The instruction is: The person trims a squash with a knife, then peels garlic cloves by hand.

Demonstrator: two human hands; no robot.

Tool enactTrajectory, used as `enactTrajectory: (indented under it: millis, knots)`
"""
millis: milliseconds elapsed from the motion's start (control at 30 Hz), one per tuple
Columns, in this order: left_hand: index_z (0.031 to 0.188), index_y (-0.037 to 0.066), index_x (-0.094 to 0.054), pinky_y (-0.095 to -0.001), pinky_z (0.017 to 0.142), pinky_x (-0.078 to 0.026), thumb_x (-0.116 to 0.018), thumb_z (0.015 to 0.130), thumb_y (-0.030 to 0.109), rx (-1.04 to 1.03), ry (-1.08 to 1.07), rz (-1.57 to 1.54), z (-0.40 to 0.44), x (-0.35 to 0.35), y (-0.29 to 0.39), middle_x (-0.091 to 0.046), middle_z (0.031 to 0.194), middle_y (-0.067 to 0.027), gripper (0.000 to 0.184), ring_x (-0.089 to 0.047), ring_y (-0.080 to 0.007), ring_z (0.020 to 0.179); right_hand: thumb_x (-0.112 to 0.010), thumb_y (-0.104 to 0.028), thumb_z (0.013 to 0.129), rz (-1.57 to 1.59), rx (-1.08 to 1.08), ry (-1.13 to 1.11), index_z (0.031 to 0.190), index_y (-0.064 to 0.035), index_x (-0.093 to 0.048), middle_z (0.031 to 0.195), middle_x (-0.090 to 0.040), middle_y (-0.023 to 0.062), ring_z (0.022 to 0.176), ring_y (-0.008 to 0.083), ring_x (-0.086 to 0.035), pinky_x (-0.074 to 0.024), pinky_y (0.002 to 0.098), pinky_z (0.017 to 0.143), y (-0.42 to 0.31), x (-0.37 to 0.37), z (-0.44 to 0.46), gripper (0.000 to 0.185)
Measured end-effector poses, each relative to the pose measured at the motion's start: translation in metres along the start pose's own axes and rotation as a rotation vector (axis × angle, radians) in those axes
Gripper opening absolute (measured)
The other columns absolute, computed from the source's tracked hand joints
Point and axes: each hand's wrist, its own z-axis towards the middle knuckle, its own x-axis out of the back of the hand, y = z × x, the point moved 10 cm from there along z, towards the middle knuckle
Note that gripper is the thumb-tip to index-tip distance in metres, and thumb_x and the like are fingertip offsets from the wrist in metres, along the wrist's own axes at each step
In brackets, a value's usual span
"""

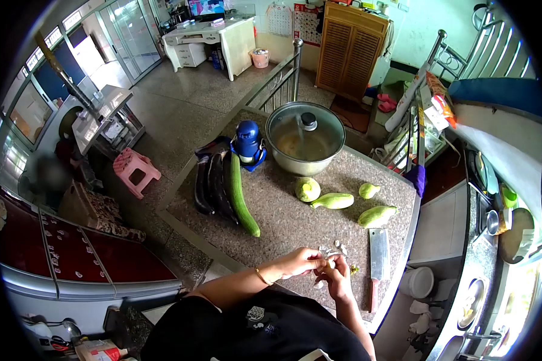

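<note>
My left hand (302, 263) and my right hand (337, 279) meet over the near edge of the stone counter (271, 234). Their fingers are pinched together around a small pale piece that looks like a garlic clove (328, 265), mostly hidden by the fingertips. White garlic bits and skins (337, 246) lie scattered just beyond the fingers. A small greenish-brown scrap (354, 269) rests to the right of them. Further right lies a cleaver (379, 256), blade away from me and wooden handle towards me.
Light green squash pieces (332, 201) lie mid-counter. A lidded pot (305, 150) and a blue bottle (247, 139) stand at the back. Dark eggplants (218, 186) and a long green cucumber-like vegetable (239, 201) lie left. A pink stool (137, 171) stands on the floor.
</note>
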Motion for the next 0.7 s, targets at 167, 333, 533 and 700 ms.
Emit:
enactTrajectory:
  millis: [167,333,533,700]
  knots:
    - [0.104,0.010,-0.048,-0.0158,0.042,-0.030,-0.058,0.088,0.021,0.039,-0.022,-0.205,-0.004,-0.002,-0.007,-0.051,0.073,-0.0001,0.022,-0.042,-0.0026,0.053,-0.051,-0.005,0.083,-0.136,-0.014,-0.003,0.094,-0.0042,-0.044,0.077,-0.058,0.0086,0.062,0.0171,-0.059,-0.0513,0.0303,0.055,-0.005,0.000,-0.002,0.013]
    - [0.104,0.008,-0.046,-0.0160,0.042,-0.029,-0.063,0.084,0.020,0.134,-0.068,-0.339,-0.007,-0.004,-0.018,-0.054,0.074,-0.0030,0.029,-0.042,-0.0031,0.053,-0.050,-0.003,0.086,-0.442,0.059,-0.052,0.099,0.0022,-0.056,0.080,-0.060,0.0054,0.067,0.0104,-0.055,-0.0464,0.0244,0.060,-0.017,-0.005,-0.004,0.016]
    - [0.098,0.003,-0.058,-0.0163,0.049,-0.037,-0.060,0.086,0.019,-0.063,0.242,-0.089,-0.003,0.029,-0.006,-0.061,0.081,-0.0003,0.020,-0.050,-0.0030,0.062,-0.060,-0.009,0.083,-0.693,0.057,0.095,0.105,0.0030,-0.058,0.082,-0.061,0.0041,0.069,0.0068,-0.054,-0.0452,0.0206,0.060,-0.026,-0.003,-0.004,0.025]
    - [0.098,0.000,-0.060,-0.0170,0.050,-0.038,-0.057,0.088,0.016,-0.193,0.240,0.112,-0.004,0.025,0.016,-0.061,0.079,0.0004,0.019,-0.048,-0.0016,0.063,-0.063,-0.010,0.082,-0.696,0.048,0.216,0.098,0.0022,-0.061,0.075,-0.062,0.0024,0.068,0.0064,-0.054,-0.0454,0.0210,0.060,-0.033,0.000,-0.007,0.021]
